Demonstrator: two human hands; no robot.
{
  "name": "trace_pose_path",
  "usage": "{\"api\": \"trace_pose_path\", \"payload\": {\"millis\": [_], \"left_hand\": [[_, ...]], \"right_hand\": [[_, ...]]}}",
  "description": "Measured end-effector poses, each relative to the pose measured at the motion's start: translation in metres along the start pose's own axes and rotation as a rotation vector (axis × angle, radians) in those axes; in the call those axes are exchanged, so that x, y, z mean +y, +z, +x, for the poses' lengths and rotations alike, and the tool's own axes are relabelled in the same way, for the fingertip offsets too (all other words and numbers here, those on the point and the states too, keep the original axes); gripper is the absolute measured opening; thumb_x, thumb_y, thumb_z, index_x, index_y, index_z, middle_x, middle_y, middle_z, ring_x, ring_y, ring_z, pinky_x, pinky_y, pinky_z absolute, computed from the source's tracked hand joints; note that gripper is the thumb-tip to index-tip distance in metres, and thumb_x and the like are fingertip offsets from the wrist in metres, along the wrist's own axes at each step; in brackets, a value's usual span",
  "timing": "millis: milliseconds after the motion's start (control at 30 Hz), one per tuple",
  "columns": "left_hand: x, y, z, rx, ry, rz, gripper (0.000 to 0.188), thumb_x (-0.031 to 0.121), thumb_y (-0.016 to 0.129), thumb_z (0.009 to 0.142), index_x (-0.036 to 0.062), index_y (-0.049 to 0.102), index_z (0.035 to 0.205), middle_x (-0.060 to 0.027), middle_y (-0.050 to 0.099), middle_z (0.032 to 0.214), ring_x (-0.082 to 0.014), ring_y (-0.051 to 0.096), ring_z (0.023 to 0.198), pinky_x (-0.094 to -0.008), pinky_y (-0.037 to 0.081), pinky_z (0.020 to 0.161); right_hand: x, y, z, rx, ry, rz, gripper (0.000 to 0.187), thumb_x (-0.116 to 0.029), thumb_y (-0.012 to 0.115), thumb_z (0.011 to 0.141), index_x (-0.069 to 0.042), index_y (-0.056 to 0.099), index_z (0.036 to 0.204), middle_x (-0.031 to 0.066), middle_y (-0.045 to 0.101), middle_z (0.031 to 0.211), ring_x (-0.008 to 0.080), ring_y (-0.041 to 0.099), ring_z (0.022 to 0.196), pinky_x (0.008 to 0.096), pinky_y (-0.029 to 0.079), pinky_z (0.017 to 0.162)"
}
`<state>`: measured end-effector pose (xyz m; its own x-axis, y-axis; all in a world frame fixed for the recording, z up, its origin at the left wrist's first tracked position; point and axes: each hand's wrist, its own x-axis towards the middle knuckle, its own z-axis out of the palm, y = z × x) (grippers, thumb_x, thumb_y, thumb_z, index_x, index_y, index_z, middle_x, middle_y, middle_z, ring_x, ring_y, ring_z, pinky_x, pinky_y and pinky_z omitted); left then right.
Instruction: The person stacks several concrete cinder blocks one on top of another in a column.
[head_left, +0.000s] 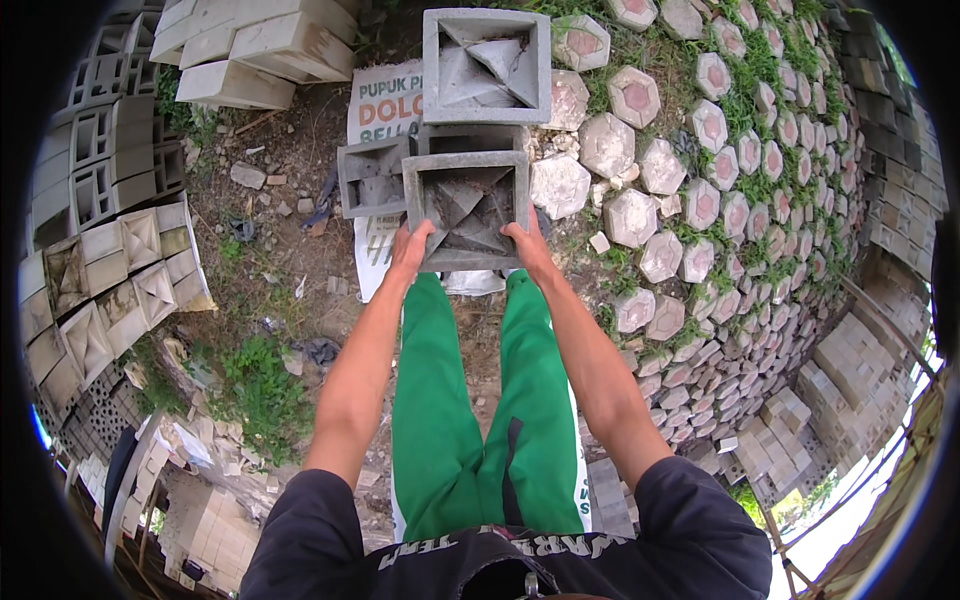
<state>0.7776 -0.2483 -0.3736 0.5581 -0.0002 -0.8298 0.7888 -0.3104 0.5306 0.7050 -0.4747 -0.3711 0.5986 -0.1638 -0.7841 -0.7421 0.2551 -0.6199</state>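
Note:
Between my two hands is a square grey concrete vent block with slanted triangular faces inside its frame. My left hand grips its lower left side, the thumb on the front rim. On the lower right side my right hand grips it the same way. Just beyond stands another vent block of the same pattern. A smaller grey block sits to the left of the held one. Part of a further block shows between the two larger ones. What lies under the held block is hidden.
A white printed sack lies beneath the blocks. Hexagonal pavers cover the grassy ground at right. Pale blocks are stacked at far left, and more vent blocks line the left side. Rubble dots the dirt.

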Motion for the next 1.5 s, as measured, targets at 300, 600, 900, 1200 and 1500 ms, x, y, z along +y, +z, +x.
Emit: {"api": "trace_pose_path", "payload": {"millis": [300, 600, 900, 1200, 1500], "left_hand": [[-0.034, -0.006, -0.004, -0.114, -0.064, -0.197, 0.061, 0.035, 0.062, 0.077, -0.0007, 0.05, 0.125, -0.013, 0.056, 0.118, -0.024, 0.05, 0.11, -0.0358, 0.038, 0.096], [-0.028, -0.018, 0.018, -0.435, -0.159, -0.437, 0.105, 0.064, 0.063, 0.078, 0.006, 0.013, 0.15, -0.0122, 0.018, 0.154, -0.0263, 0.018, 0.141, -0.042, 0.018, 0.113], [-0.037, -0.017, 0.026, -0.356, -0.115, -0.411, 0.099, 0.059, 0.063, 0.079, 0.0046, 0.019, 0.149, -0.0126, 0.027, 0.15, -0.0257, 0.026, 0.138, -0.0389, 0.02, 0.113], [-0.041, -0.005, 0.003, -0.283, -0.101, -0.487, 0.088, 0.055, 0.062, 0.082, 0.0013, 0.03, 0.144, -0.0121, 0.037, 0.145, -0.0243, 0.035, 0.133, -0.0355, 0.025, 0.11], [-0.081, -0.009, -0.015, -0.169, -0.118, -0.507, 0.083, 0.053, 0.063, 0.083, -0.0021, 0.035, 0.14, -0.0122, 0.046, 0.138, -0.0232, 0.044, 0.125, -0.0346, 0.031, 0.107]], "right_hand": [[0.007, 0.001, -0.011, -0.06, 0.026, 0.083, 0.106, -0.033, 0.069, 0.077, 0.002, -0.001, 0.149, 0.0228, 0.024, 0.149, 0.0286, 0.032, 0.134, 0.034, 0.026, 0.11], [0.002, -0.02, 0.013, -0.13, -0.025, -0.092, 0.116, -0.071, 0.058, 0.077, -0.001, 0.0, 0.15, 0.0248, 0.014, 0.153, 0.0337, 0.018, 0.142, 0.0406, 0.017, 0.114], [-0.019, -0.008, 0.016, -0.161, 0.026, -0.083, 0.115, -0.077, 0.051, 0.077, -0.002, 0.005, 0.15, 0.0232, 0.019, 0.152, 0.0332, 0.021, 0.141, 0.041, 0.018, 0.114], [-0.006, -0.008, 0.006, -0.149, 0.032, -0.037, 0.11, -0.072, 0.053, 0.08, 0.0, 0.008, 0.15, 0.022, 0.02, 0.152, 0.0304, 0.02, 0.141, 0.0378, 0.016, 0.114], [0.014, -0.003, -0.014, -0.077, 0.042, -0.081, 0.11, -0.063, 0.062, 0.079, 0.001, 0.007, 0.15, 0.0235, 0.027, 0.149, 0.0297, 0.03, 0.138, 0.0343, 0.023, 0.112]]}}
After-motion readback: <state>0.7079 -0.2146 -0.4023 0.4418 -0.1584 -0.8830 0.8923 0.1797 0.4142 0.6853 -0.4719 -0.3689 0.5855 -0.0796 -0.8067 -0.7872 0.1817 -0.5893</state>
